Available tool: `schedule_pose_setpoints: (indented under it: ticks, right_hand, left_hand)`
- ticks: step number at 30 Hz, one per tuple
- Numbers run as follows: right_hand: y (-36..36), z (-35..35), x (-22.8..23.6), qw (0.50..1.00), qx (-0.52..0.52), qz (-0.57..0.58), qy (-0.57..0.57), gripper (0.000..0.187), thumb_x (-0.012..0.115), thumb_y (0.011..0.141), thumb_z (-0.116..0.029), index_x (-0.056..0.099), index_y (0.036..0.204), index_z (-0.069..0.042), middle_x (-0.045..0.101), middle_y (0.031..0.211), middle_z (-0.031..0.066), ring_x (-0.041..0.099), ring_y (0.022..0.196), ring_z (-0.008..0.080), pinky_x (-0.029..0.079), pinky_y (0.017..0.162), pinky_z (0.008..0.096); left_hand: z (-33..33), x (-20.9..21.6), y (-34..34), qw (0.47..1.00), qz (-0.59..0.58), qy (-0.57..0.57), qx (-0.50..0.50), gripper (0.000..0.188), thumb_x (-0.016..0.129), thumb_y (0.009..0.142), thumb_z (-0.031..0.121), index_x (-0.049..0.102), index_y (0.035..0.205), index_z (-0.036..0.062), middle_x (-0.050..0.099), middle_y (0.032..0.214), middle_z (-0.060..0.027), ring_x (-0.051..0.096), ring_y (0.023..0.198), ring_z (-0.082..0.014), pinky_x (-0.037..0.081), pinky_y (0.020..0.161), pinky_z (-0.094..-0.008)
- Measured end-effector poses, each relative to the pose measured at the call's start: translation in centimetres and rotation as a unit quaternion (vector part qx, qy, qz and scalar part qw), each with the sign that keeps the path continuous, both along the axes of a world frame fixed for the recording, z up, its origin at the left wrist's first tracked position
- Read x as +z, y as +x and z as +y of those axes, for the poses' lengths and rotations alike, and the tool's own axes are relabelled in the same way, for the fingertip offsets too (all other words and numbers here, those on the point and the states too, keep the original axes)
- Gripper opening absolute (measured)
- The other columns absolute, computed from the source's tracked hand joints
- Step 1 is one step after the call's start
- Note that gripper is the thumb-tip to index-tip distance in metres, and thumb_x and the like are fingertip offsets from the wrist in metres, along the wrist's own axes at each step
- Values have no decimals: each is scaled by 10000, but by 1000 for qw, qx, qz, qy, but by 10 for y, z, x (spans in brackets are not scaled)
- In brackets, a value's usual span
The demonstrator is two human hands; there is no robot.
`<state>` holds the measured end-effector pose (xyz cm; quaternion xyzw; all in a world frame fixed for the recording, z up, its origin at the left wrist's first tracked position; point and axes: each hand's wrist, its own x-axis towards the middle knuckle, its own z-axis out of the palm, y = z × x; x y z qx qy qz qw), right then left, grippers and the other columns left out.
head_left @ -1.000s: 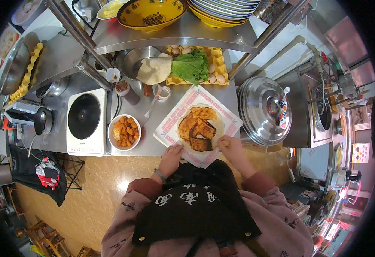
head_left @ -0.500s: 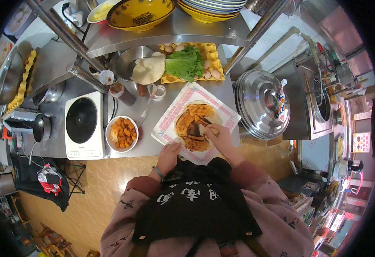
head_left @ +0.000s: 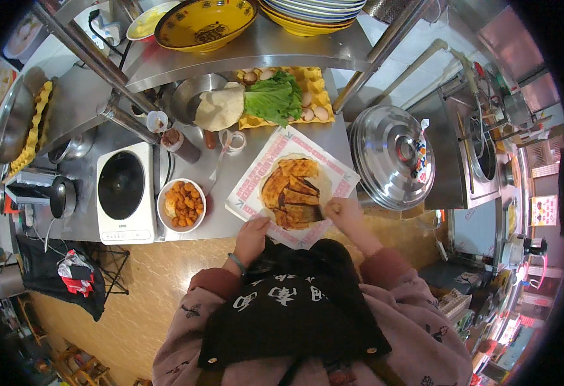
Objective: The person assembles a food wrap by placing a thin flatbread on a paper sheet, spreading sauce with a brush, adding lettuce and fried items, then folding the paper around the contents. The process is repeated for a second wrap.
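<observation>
Both hands sit right at the near edge of the steel bench (head_left: 243, 174): the left hand (head_left: 251, 237) rests loosely curled on the near corner of the white sheet of paper with the red patterned border (head_left: 333, 168), while the right hand (head_left: 341, 210) is closed into a fist beside the food, though I can't tell what it's gripping, if anything. The round pale flatbread topped with golden-brown fried strips (head_left: 293, 192) lies just beyond the hands, its long axis running from the near edge toward the far side, and the right hand is clearly the closer one, touching its near-right rim.
</observation>
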<state>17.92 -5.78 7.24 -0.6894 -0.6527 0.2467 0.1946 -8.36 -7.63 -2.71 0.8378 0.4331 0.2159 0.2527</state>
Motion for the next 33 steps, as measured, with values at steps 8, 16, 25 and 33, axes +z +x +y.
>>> schedule_pose_setpoints:
  ticks: [8,16,25,33]
  right_hand:
    - [33,43,-35,961,-10,257,-96,153,627,802,-126,654,881,3,640,679,78,628,612,133,498,563,260]
    - [95,59,-16,957,-162,217,-103,140,611,803,-101,638,857,26,629,714,77,609,587,118,511,526,230]
    - [-5,74,-45,952,114,266,-100,220,651,757,-223,669,832,-17,660,755,126,636,684,201,482,668,304]
    - [33,95,-11,961,-18,261,-84,175,617,768,-137,662,869,0,664,749,132,637,645,186,495,623,276]
  left_hand:
    - [0,1,1,1000,11,2,7,355,520,694,-1,598,1040,12,571,1116,-88,533,1040,-267,420,904,-370]
    - [-1,2,4,1000,-4,11,19,333,521,702,12,603,1025,16,574,1104,-77,539,1016,-268,429,889,-366]
    - [1,-1,4,1000,13,16,20,322,536,699,23,609,1013,23,576,1097,-76,538,1019,-269,436,877,-366]
    - [-4,1,5,999,-12,12,39,304,531,711,17,610,1005,18,576,1093,-79,537,1019,-271,434,880,-367]
